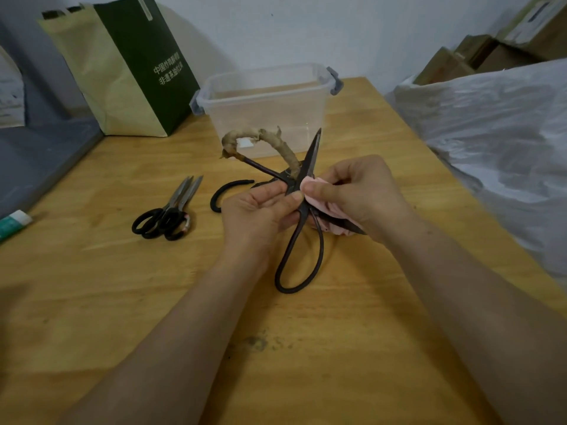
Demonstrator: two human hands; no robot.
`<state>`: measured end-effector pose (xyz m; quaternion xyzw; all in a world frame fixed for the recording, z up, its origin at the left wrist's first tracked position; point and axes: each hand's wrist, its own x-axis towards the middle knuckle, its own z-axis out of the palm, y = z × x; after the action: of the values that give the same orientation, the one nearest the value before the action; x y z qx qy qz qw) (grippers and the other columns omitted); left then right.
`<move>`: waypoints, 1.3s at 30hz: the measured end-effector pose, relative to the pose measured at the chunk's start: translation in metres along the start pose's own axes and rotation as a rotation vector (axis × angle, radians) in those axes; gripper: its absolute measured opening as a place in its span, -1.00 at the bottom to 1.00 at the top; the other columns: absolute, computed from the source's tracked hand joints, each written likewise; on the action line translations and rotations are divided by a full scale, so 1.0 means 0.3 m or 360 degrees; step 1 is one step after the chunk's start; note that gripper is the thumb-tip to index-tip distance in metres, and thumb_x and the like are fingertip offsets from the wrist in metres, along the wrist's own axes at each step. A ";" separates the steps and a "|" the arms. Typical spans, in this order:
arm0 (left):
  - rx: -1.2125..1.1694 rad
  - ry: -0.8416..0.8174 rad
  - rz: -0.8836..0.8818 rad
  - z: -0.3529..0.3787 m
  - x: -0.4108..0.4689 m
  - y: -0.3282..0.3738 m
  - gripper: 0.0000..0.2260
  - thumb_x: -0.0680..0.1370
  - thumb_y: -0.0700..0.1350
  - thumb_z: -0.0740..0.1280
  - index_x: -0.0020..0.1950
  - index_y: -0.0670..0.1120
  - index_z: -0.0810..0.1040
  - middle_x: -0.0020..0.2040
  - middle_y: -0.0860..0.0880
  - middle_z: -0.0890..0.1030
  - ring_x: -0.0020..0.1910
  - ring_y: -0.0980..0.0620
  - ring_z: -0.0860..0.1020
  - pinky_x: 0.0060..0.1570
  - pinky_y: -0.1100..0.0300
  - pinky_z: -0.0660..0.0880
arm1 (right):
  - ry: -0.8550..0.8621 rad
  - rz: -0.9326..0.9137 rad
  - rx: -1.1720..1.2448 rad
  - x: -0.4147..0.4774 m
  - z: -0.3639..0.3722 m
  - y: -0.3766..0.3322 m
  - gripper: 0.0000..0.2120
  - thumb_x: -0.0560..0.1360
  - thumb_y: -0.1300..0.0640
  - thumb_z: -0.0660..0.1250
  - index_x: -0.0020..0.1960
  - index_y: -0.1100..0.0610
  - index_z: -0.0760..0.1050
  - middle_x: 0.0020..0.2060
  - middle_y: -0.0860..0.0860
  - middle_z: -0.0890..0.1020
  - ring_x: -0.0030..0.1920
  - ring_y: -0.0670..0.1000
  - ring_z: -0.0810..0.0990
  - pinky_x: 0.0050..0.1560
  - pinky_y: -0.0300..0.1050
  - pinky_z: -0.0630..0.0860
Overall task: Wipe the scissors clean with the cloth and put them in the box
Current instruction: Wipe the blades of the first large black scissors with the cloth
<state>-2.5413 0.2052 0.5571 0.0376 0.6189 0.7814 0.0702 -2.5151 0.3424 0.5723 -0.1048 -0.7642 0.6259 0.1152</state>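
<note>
Left hand (260, 210): scissors (309, 159); right hand (363, 194): cloth (320, 184); bag (135, 53): 中国

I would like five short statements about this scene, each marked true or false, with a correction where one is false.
1. The right hand holds a pink cloth against the large scissors. True.
2. The large scissors are closed. False: their blades are spread open.
3. The clear box has its lid on. False: its top is open.
4. Black-handled scissors lie on the table, left of the hands. True.
5. The left hand rests flat on the table. False: it grips the large scissors near the pivot.
</note>
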 end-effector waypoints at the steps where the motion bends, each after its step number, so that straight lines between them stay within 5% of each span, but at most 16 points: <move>1: 0.0003 0.0015 -0.0009 -0.001 0.000 0.000 -0.67 0.40 -0.34 0.46 0.15 -0.28 0.55 -0.10 -0.12 0.68 -0.25 0.06 0.68 -0.31 0.29 0.57 | -0.0067 0.0048 -0.0009 0.001 -0.007 -0.005 -0.75 0.41 0.14 0.48 -0.29 0.28 0.52 -0.53 0.28 0.56 -0.64 0.13 0.48 -0.56 -0.14 0.38; 5: -0.0050 0.0028 -0.0050 0.003 0.002 0.002 -0.69 0.41 -0.35 0.45 0.14 -0.27 0.55 -0.15 -0.09 0.69 -0.25 0.07 0.68 -0.31 0.31 0.56 | 0.0002 0.0189 -0.0076 0.007 -0.040 -0.013 -0.79 0.41 0.21 0.48 -0.30 0.27 0.49 -0.56 0.17 0.58 -0.59 0.09 0.55 -0.63 -0.18 0.42; 8: -0.0085 0.0038 -0.0066 0.000 0.006 0.007 -0.70 0.43 -0.35 0.44 0.15 -0.27 0.55 -0.14 -0.10 0.69 -0.23 0.07 0.68 -0.30 0.31 0.57 | 0.0400 -0.0094 -0.0376 0.022 -0.054 -0.001 -0.77 0.35 0.12 0.52 -0.39 0.08 0.51 -0.43 0.00 0.61 -0.37 0.01 0.61 -0.39 -0.11 0.57; 13: 0.0004 -0.0047 -0.0082 -0.001 0.001 0.010 -0.68 0.45 -0.39 0.39 0.20 -0.34 0.52 -0.13 -0.13 0.68 -0.19 0.01 0.68 -0.21 0.24 0.62 | 0.0227 -0.0550 -0.0493 -0.001 -0.004 0.001 -0.91 0.35 0.06 0.52 -0.26 -0.01 0.62 -0.21 -0.03 0.65 -0.18 -0.04 0.63 -0.16 -0.02 0.57; 18: 0.0034 -0.0014 -0.0039 -0.009 0.000 0.011 -0.69 0.44 -0.43 0.37 0.17 -0.30 0.54 -0.10 -0.17 0.68 -0.17 -0.03 0.67 -0.24 0.25 0.62 | -0.0069 -0.0522 -0.0565 -0.010 -0.011 0.011 -0.86 0.44 0.13 0.45 -0.29 0.01 0.58 -0.41 0.12 0.63 -0.51 0.10 0.59 -0.55 -0.04 0.51; 21: 0.0035 0.0025 -0.0077 -0.005 0.002 0.008 -0.68 0.45 -0.43 0.36 0.19 -0.34 0.52 -0.02 -0.25 0.65 -0.15 -0.06 0.66 -0.24 0.25 0.61 | -0.0137 -0.0353 -0.0630 0.000 -0.031 0.008 -0.81 0.41 0.19 0.47 -0.35 0.03 0.57 -0.53 0.08 0.60 -0.60 0.02 0.54 -0.58 -0.14 0.47; 24: 0.0028 0.0042 -0.0091 -0.001 0.006 0.006 -0.68 0.44 -0.43 0.37 0.19 -0.35 0.52 -0.02 -0.24 0.65 -0.17 -0.03 0.66 -0.28 0.28 0.60 | 0.0174 -0.0468 -0.0558 -0.002 -0.026 0.001 -0.82 0.38 0.11 0.51 -0.33 -0.07 0.58 -0.46 -0.04 0.64 -0.50 -0.09 0.60 -0.53 -0.15 0.54; 27: 0.0067 0.0040 -0.0067 0.000 0.002 0.004 -0.66 0.44 -0.41 0.39 0.21 -0.35 0.52 0.01 -0.24 0.65 -0.14 -0.04 0.67 -0.26 0.27 0.60 | 0.0123 -0.0541 -0.0339 -0.011 0.001 0.004 -0.89 0.38 0.15 0.51 -0.22 -0.04 0.63 -0.32 -0.07 0.66 -0.46 0.02 0.62 -0.53 -0.11 0.52; 30: 0.0058 0.0095 -0.0048 -0.005 0.000 0.005 -0.70 0.42 -0.43 0.40 0.15 -0.30 0.54 -0.10 -0.16 0.67 -0.20 0.00 0.67 -0.28 0.27 0.60 | -0.0036 -0.0382 -0.0343 -0.008 0.002 0.012 -0.84 0.35 0.13 0.53 -0.32 -0.06 0.60 -0.37 0.05 0.66 -0.50 0.10 0.60 -0.59 -0.07 0.49; 35: 0.0047 0.0100 -0.0101 0.000 -0.003 0.011 -0.67 0.44 -0.43 0.37 0.20 -0.33 0.52 -0.02 -0.22 0.66 -0.15 -0.02 0.67 -0.26 0.27 0.61 | 0.0010 -0.0306 -0.0921 0.013 -0.060 0.000 -0.90 0.39 0.10 0.50 -0.28 -0.03 0.63 -0.28 0.05 0.68 -0.28 0.05 0.65 -0.25 0.03 0.63; 39: 0.0067 0.0063 -0.0058 0.006 -0.005 0.007 -0.71 0.44 -0.43 0.38 0.15 -0.29 0.54 -0.21 -0.05 0.67 -0.28 0.09 0.67 -0.30 0.31 0.58 | 0.0069 -0.0447 -0.0471 -0.011 -0.013 0.008 -0.80 0.42 0.11 0.48 -0.32 -0.13 0.58 -0.45 0.00 0.62 -0.55 -0.01 0.58 -0.60 -0.12 0.50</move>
<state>-2.5398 0.2062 0.5595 0.0125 0.6371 0.7673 0.0715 -2.5108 0.3455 0.5704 -0.0265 -0.8523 0.4821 0.2012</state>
